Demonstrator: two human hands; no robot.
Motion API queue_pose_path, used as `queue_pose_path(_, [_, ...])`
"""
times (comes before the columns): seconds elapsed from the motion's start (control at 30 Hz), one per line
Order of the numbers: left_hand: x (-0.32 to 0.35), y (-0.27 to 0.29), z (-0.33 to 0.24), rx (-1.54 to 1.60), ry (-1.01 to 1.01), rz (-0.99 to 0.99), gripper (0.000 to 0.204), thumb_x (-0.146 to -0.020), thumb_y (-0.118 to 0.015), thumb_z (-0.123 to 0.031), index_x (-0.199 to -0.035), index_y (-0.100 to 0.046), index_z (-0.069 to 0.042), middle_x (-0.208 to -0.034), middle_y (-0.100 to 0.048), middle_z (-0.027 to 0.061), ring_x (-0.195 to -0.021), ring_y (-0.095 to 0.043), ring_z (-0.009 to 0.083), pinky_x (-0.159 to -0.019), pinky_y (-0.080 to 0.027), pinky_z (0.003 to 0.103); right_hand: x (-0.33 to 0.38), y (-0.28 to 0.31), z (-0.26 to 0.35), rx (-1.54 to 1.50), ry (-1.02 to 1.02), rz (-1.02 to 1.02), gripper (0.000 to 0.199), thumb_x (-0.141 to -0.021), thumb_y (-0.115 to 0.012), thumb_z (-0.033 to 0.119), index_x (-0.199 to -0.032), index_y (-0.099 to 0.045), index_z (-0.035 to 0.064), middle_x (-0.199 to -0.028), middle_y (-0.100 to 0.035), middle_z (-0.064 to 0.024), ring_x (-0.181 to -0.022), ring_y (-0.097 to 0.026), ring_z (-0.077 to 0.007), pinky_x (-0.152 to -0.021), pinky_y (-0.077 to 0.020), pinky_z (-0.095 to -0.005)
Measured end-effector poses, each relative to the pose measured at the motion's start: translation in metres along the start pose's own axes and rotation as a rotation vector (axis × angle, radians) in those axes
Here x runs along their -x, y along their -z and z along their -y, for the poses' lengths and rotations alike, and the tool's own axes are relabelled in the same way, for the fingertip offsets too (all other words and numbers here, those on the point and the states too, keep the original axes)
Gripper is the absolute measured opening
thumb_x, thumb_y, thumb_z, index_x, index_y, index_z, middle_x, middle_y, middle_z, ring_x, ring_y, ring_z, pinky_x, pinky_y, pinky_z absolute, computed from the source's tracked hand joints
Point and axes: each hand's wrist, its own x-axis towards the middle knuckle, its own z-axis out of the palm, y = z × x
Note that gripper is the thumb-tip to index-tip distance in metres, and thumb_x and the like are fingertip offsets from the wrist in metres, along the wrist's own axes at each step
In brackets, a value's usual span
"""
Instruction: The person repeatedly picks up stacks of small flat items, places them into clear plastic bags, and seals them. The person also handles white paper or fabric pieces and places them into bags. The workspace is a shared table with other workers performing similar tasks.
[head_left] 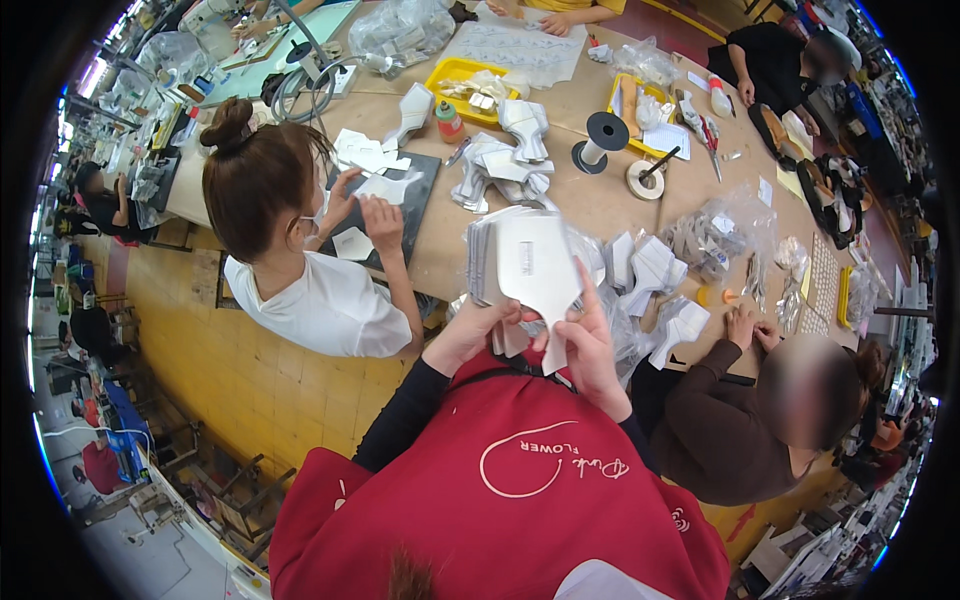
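Observation:
A thick stack of white, paddle-shaped cut pieces [490,250] stands in front of my chest, its wide ends up and its narrow tails down. My left hand [478,332] is closed around the lower left of the stack. The front piece [530,255] has a small mark on its face and sits slightly to the right of the others. My right hand [592,340] pinches the tail of this front piece, with a finger stretched up along its right edge. Part of my left fingers is hidden behind the pieces.
More white pieces [650,270] lie in piles beyond my hands, some in clear plastic. A co-worker in white [320,305] handles pieces on a dark board [425,190] at left. Another in brown [720,420] sits close right. Farther back are a black spool [600,140] and a yellow tray [445,75].

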Motion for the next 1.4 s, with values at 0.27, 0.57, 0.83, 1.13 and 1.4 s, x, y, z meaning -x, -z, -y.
queue_pose_path(0.27, [0.002,-0.007,0.005,-0.073,-0.045,-0.014,0.024,-0.085,-0.073,-0.017,-0.103,-0.062,-0.006,-0.082,-0.060,-0.0024,-0.069,-0.054,0.0057,-0.060,-0.043,0.022,-0.001,-0.007,-0.011,0.205,0.113,-0.132,0.070,-0.093,-0.048,0.002,-0.152,-0.012,0.0064,-0.096,-0.062,-0.0064,-0.085,-0.059,-0.0106,-0.079,-0.0463,-0.0248])
queue_pose_path(0.57, [0.000,-0.016,-0.006,-0.141,-0.040,-0.099,0.019,-0.088,-0.067,-0.016,-0.102,-0.065,-0.002,-0.072,-0.055,-0.0036,-0.060,-0.044,0.0032,-0.052,-0.036,0.019,-0.024,0.045,-0.018,0.389,0.216,-0.249,0.023,-0.098,-0.053,0.012,-0.115,-0.058,-0.0022,-0.096,-0.063,-0.0019,-0.084,-0.055,-0.0050,-0.077,-0.0443,-0.0218])
queue_pose_path(0.83, [0.006,0.010,-0.026,-0.202,-0.053,-0.193,0.027,-0.089,-0.062,-0.012,-0.110,-0.060,0.005,-0.082,-0.060,0.0023,-0.063,-0.043,0.0028,-0.052,-0.034,0.018,-0.134,0.205,-0.037,0.423,0.100,-0.740,0.025,-0.094,-0.052,0.011,-0.110,-0.059,-0.0068,-0.092,-0.064,-0.0071,-0.077,-0.056,-0.0120,-0.069,-0.0436,-0.0270])
queue_pose_path(1.13, [0.013,0.029,-0.024,-0.228,-0.012,-0.322,0.026,-0.088,-0.062,-0.013,-0.110,-0.058,0.002,-0.084,-0.063,0.0041,-0.060,-0.043,0.0032,-0.051,-0.034,0.019,-0.226,0.269,-0.049,0.685,0.184,-1.244,0.034,-0.089,-0.056,0.012,-0.117,-0.055,-0.0064,-0.083,-0.062,-0.0065,-0.074,-0.057,-0.0147,-0.070,-0.0465,-0.0277])
queue_pose_path(1.4, [-0.019,0.033,-0.013,-0.173,0.058,-0.307,0.034,-0.088,-0.061,-0.013,-0.118,-0.051,0.000,-0.094,-0.067,0.0126,-0.059,-0.044,0.0062,-0.052,-0.036,0.020,-0.120,0.139,-0.101,0.893,-0.205,0.214,0.035,-0.090,-0.055,0.014,-0.125,-0.058,0.0080,-0.076,-0.064,-0.0112,-0.067,-0.063,-0.0211,-0.067,-0.0508,-0.0331])
